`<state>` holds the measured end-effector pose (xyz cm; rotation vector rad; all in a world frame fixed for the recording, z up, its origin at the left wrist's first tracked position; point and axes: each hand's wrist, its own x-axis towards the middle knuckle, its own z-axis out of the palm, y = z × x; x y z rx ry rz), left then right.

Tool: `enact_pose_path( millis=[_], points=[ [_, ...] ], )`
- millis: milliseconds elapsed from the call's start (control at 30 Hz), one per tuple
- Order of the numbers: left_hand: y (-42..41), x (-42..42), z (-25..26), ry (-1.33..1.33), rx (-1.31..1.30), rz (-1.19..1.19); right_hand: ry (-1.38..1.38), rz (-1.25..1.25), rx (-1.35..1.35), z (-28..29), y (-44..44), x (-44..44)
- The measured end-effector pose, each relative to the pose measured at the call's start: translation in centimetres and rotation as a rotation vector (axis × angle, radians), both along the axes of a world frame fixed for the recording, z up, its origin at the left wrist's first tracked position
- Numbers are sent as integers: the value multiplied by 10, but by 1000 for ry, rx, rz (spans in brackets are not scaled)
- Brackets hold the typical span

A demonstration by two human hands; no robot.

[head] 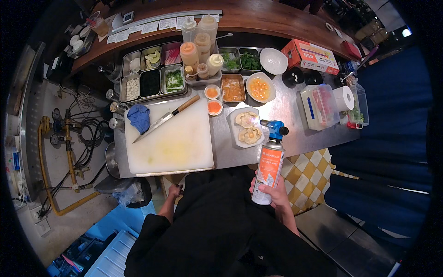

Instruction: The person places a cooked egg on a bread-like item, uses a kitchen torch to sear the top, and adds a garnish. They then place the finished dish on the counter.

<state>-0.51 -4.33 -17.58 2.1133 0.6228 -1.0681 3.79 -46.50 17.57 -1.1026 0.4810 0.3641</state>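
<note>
My right hand (273, 190) is closed around the can of a butane torch (271, 162) with a blue burner head. The torch's nozzle points left over an octagonal white plate (237, 136), where two filled shells (246, 119) lie one behind the other. A bright glow shows on the far shell, near the nozzle. My left hand (175, 190) hangs below the counter's front edge with its fingers curled; whether it holds anything is unclear. Left of the plate, a wooden-handled knife (166, 119) and a crumpled blue cloth (139, 118) rest on a white cutting board (180, 149).
Metal ingredient trays (140, 98), squeeze bottles (189, 55) and a bowl of egg yolks (259, 89) line the counter's back. Plastic containers (320, 107) and a paper roll (343, 98) stand at right. Gas pipes (69, 149) run at left.
</note>
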Motion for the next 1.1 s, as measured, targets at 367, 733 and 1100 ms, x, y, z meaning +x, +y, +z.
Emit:
enact_pose_path(
  millis=[367, 733, 1100],
  points=[
    [-2, 10, -2, 11, 23, -49, 35, 46, -4, 6, -7, -3],
    [2, 6, -9, -3, 59, -159, 47, 26, -25, 1, -19, -20],
    [9, 7, -4, -25, 54, -200, 73, 57, 36, 7, -27, -32]
  ],
)
